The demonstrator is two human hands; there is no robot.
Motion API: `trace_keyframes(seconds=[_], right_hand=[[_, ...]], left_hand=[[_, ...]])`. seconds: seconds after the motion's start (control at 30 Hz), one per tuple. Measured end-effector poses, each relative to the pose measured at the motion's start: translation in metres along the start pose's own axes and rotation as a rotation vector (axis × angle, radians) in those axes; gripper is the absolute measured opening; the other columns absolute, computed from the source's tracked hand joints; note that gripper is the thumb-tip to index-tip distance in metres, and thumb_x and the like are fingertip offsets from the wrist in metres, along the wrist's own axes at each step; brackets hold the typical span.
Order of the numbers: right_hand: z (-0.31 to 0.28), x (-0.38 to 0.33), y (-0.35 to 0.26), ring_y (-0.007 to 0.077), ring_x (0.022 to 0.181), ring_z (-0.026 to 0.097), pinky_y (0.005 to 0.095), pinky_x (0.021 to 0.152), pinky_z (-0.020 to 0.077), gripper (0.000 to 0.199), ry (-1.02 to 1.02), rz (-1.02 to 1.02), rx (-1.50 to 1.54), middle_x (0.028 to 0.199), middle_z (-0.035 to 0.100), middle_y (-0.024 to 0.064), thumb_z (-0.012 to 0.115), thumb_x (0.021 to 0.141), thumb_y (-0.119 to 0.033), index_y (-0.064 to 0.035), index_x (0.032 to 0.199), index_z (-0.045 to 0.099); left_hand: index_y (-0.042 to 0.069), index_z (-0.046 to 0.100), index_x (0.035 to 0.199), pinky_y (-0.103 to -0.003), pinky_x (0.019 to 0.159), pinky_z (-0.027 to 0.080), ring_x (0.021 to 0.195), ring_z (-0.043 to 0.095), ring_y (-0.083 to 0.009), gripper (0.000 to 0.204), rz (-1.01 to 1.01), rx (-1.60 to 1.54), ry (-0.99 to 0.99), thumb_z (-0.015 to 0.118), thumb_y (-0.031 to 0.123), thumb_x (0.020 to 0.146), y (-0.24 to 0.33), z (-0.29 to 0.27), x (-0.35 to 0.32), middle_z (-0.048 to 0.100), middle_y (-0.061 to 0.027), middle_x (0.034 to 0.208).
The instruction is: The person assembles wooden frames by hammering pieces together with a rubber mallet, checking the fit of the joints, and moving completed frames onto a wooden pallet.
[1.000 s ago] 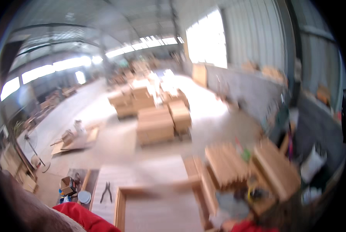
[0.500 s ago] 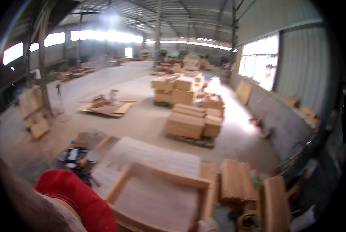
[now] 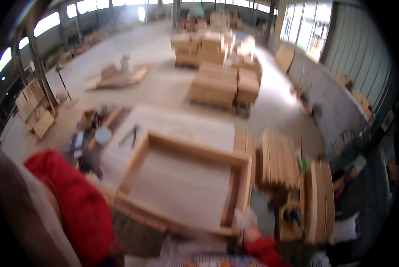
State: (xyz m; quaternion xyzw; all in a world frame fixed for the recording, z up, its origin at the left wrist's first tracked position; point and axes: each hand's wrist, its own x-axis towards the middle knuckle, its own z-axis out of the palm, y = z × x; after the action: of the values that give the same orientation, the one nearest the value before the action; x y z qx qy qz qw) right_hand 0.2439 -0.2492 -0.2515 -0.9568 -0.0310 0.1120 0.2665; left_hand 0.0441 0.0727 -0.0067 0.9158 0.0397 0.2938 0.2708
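Note:
A shallow rectangular wooden frame (image 3: 190,149) lies on a pale board (image 3: 186,118), whose surface also shows inside it. My right hand (image 3: 246,221), in a whitish glove below a red sleeve, is at the frame's near right corner. Its blurred fingers appear closed over the edge. My left arm, in a bunched red sleeve (image 3: 70,204), rises along the left side close to the camera; its hand is out of the picture. A dark pliers-like tool (image 3: 132,135) lies on the board, left of the frame.
Stacked wooden slats (image 3: 277,162) and more upright slats (image 3: 320,202) stand to the right. A round pale lid or dish (image 3: 103,136) sits among tools at left. Beyond are wood stacks on pallets (image 3: 213,86), a low pile of boards (image 3: 115,80) and a wall (image 3: 317,86) with a window.
The view has tipped downward, so the surroundings sit higher in the picture. More of my right hand and its red sleeve shows. The frame keeps its place on the board.

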Motion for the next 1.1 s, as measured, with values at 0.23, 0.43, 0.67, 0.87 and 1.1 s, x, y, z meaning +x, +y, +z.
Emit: trace_keyframes(seconds=[0.23, 0.43, 0.67, 0.87, 1.1], right_hand=[[-0.007, -0.005, -0.014, 0.0446, 0.086, 0.057, 0.0483, 0.075, 0.0451, 0.055, -0.072, -0.051, 0.078, 0.087, 0.060, 0.0286, 0.056, 0.077, -0.043, 0.0023, 0.108, 0.051], [-0.009, -0.002, -0.007, 0.0441, 0.086, 0.057, 0.0486, 0.075, 0.0451, 0.054, -0.127, 0.073, 0.028, 0.086, 0.060, 0.0284, 0.056, 0.077, -0.041, 0.0042, 0.106, 0.050], [-0.008, -0.004, -0.006, 0.0430, 0.085, 0.058, 0.0476, 0.075, 0.0461, 0.050, -0.152, 0.062, 0.052, 0.085, 0.061, 0.0279, 0.055, 0.076, -0.037, 0.0036, 0.104, 0.051], [-0.007, -0.006, -0.011, 0.0411, 0.081, 0.060, 0.0460, 0.073, 0.0472, 0.058, -0.166, 0.019, 0.067, 0.080, 0.062, 0.0256, 0.053, 0.078, -0.038, 0.0036, 0.117, 0.047], [-0.016, 0.000, 0.033, 0.0360, 0.091, 0.061, 0.0422, 0.077, 0.0480, 0.069, -0.310, 0.026, 0.475, 0.104, 0.059, 0.0248, 0.050, 0.084, -0.053, 0.0028, 0.124, 0.044]], left_hand=[[0.000, 0.048, 0.122, -0.038, 0.100, 0.032, 0.116, 0.045, -0.0260, 0.053, -0.040, -0.024, 0.061, 0.061, 0.029, 0.080, 0.025, -0.014, -0.002, 0.051, -0.0152, 0.119], [0.000, 0.047, 0.123, -0.039, 0.101, 0.031, 0.117, 0.045, -0.0269, 0.056, -0.017, -0.121, -0.038, 0.062, 0.031, 0.079, 0.025, 0.015, 0.007, 0.050, -0.0158, 0.121], [0.000, 0.047, 0.123, -0.040, 0.102, 0.031, 0.119, 0.044, -0.0279, 0.059, 0.018, -0.118, -0.121, 0.064, 0.033, 0.077, 0.037, 0.032, 0.023, 0.049, -0.0166, 0.122], [0.001, 0.047, 0.124, -0.041, 0.103, 0.030, 0.120, 0.043, -0.0287, 0.061, 0.013, -0.118, -0.138, 0.066, 0.034, 0.076, 0.045, 0.043, 0.040, 0.049, -0.0172, 0.124], [0.001, 0.046, 0.124, -0.042, 0.104, 0.029, 0.122, 0.042, -0.0298, 0.065, 0.091, -0.265, -0.205, 0.068, 0.036, 0.074, 0.086, 0.073, 0.072, 0.048, -0.0180, 0.125]])
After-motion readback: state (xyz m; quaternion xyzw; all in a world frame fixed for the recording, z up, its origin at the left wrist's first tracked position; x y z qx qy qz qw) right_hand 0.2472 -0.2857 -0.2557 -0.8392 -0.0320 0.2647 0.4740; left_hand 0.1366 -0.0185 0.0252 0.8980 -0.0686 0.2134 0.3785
